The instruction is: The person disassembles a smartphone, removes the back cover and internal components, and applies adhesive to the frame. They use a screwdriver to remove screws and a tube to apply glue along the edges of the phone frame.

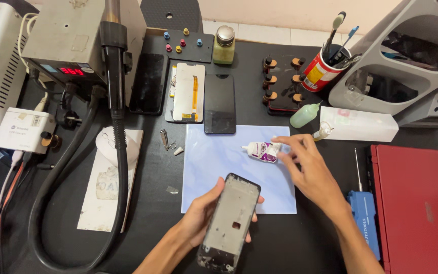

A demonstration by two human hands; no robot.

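the phone frame (230,221), a bare dark housing with a small square cutout in its middle, sits tilted in the left hand (204,215), whose fingers curl up around its long edges and clamp it just above the near edge of the pale blue mat (219,162). the right hand (307,170) reaches over the mat's right side, fingers loosely spread, its fingertips touching the white and purple glue tube (261,150) that lies on the mat with its nozzle pointing left. just beyond the mat's far edge lie a dark phone (219,104) and a display panel with an orange ribbon cable (188,92) on the black desk (153,172). a red laptop (419,203) rests at the right, a blue tool case (366,228) beside it.
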